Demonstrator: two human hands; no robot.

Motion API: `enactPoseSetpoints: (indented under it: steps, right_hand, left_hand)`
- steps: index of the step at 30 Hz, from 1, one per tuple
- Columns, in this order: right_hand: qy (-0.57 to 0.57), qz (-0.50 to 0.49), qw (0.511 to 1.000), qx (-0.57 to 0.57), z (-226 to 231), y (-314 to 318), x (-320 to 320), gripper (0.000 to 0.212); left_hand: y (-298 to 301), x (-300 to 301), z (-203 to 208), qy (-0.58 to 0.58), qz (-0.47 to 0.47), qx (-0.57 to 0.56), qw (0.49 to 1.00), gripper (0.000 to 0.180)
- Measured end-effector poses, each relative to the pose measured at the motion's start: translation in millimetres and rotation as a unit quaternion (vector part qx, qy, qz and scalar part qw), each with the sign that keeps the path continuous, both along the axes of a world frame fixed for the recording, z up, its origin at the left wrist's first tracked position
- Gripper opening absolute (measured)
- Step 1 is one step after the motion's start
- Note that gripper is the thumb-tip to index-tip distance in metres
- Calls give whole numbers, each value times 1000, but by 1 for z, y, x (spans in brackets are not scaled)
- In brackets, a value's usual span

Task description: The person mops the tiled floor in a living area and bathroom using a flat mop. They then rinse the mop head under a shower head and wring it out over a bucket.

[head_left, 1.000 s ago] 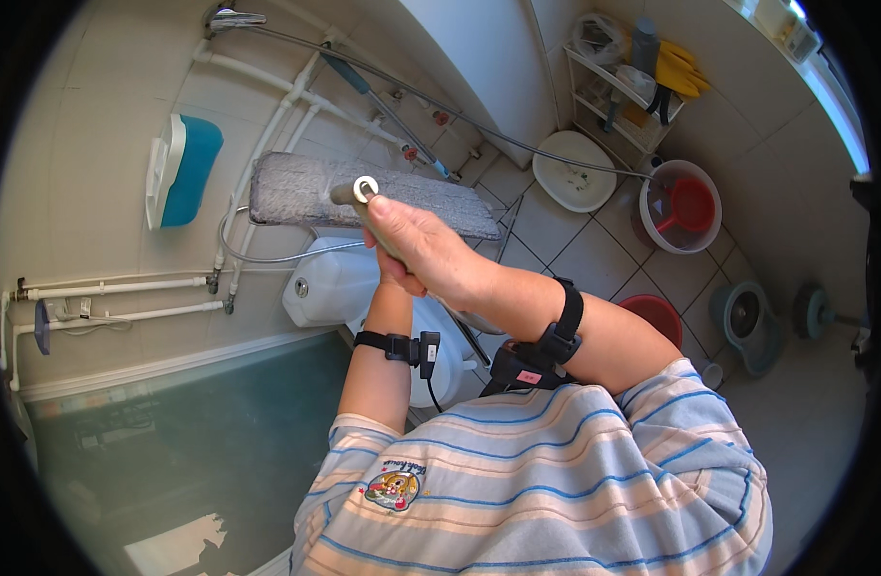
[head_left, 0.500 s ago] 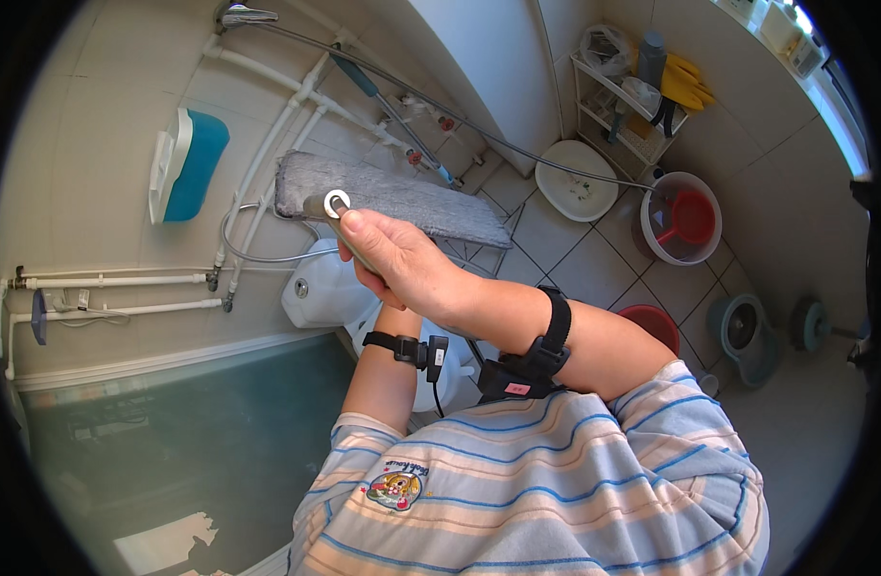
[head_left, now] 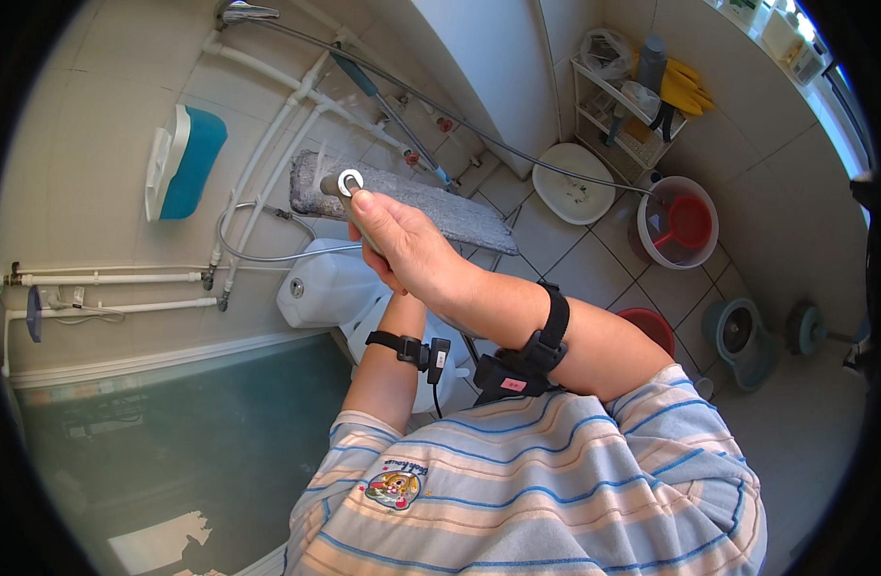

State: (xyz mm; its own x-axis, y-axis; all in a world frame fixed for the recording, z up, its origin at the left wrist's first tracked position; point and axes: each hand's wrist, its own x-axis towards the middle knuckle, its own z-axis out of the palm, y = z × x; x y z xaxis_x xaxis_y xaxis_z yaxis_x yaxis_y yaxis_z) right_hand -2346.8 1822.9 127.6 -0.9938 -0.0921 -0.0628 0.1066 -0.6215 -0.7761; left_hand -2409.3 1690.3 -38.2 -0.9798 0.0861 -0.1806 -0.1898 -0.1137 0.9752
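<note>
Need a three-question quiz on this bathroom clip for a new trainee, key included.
1. Which hand can be clearly seen gripping the white-ended grey cylindrical pole: left or right?
2. True or false: the red round plastic dipper lies inside the round translucent plastic bucket.
3. Fill in the blank: the teal-and-white plastic box is mounted on the light tiled ____.

Key:
1. The right hand.
2. True.
3. Wall.

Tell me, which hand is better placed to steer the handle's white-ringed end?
Probably the right hand: it grips the handle close to that end, thumb beside the ring. The left forearm passes behind it, hiding the left hand's grip.
</note>
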Motion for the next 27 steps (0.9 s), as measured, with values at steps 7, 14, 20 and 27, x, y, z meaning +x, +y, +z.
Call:
enactPoseSetpoints:
  steps: [7,14,20,27]
  right_hand:
    - [26,20,999,-8,5,6,-4,51]
    - [22,11,999,23,6,4,-8,55]
    - [-15,12,1000,23,2,10,-25,58]
    - [14,9,1000,-8,-8,22,-36,59]
  left_hand:
    - [-7,-8,-9,-35,-46,18,998,48]
    - [-8,-13,-22,-82,-122,59,987,52]
    - [0,-9,-33,-124,-174,81,974,56]
    - [5,-6,-25,-119,-194,65,972,60]
